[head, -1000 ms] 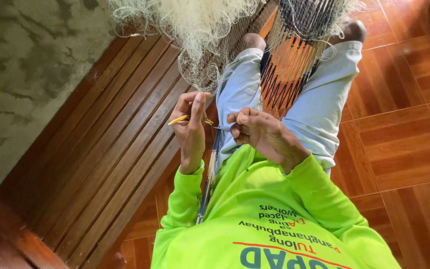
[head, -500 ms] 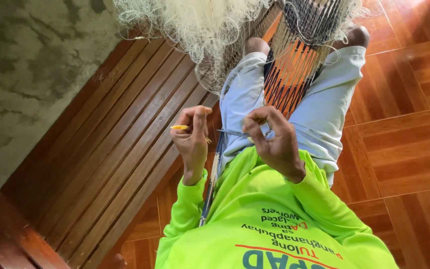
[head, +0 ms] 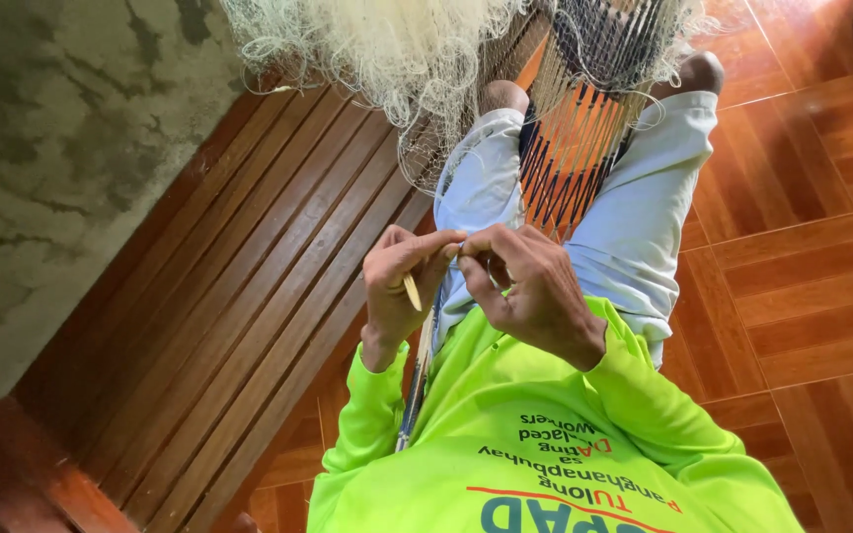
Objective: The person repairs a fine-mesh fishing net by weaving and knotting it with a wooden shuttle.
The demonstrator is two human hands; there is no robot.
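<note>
Presently the left hand [head: 402, 286] grips a slim yellow netting needle [head: 413, 293]; the right hand [head: 525, 286] pinches pale fishing net twine [head: 446, 271] just beside it, above the lap. Recommended: hold the twine taut while knotting.

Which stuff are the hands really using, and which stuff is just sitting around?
In use:
left hand
right hand
yellow netting needle, held in the left hand
fishing net, stretched over the lap
net twine pinched between both hands

Just around:
wooden slat bench
tiled floor
concrete wall
</note>
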